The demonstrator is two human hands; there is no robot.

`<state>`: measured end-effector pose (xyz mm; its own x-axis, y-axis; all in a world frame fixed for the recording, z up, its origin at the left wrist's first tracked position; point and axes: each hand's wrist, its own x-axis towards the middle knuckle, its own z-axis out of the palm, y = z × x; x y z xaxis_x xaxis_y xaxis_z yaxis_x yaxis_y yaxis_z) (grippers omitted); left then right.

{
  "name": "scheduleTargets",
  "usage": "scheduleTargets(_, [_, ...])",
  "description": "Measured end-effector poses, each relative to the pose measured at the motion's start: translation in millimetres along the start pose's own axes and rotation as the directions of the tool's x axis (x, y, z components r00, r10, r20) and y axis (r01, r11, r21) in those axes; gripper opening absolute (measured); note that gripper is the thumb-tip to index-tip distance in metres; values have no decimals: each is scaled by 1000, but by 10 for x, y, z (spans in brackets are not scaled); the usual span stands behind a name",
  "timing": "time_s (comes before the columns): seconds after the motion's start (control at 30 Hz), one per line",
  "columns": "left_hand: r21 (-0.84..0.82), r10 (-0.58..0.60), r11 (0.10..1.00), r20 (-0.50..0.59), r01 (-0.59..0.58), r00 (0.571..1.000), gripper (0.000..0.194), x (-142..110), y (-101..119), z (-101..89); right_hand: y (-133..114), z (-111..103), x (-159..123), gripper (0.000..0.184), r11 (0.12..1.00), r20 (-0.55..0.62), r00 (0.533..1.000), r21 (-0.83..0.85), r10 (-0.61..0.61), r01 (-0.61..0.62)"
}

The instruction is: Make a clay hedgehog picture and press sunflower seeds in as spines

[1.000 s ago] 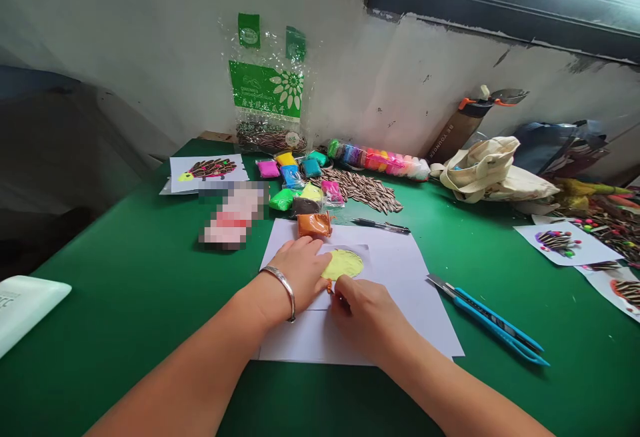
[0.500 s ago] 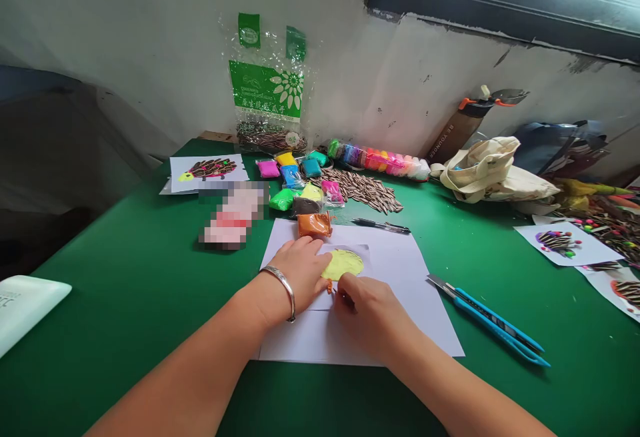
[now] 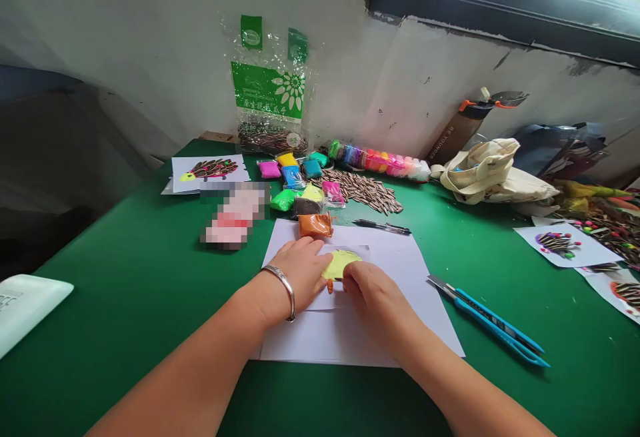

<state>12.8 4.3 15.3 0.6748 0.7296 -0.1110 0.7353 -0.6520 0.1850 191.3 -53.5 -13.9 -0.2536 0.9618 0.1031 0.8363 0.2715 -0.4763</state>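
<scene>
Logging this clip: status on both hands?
Left hand flat on the white paper. Right hand at the yellow clay shape. Orange clay packet at the paper's top edge.

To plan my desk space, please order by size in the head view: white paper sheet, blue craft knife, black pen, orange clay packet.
White paper sheet, blue craft knife, then black pen and orange clay packet; these two look alike, unranked.
</scene>
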Motion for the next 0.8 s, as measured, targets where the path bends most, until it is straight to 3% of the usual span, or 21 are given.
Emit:
scheduleTargets(0.53, [0,15,1000,19,-15,1000,21,-4,-11,-14,-68,64,31,16,970,-97,975,-158,-201,185])
scheduleTargets(0.67, [-2,23,1000,42,-23,999,26,-6,-30,-21,-100,63,45,16,977,-118,977,-136,-178,161])
scheduleTargets(0.8, [-11,22,1000,20,-21,1000,25,-20,-47,-7,-117,40,55,16,998,-71,995,-28,-66,65])
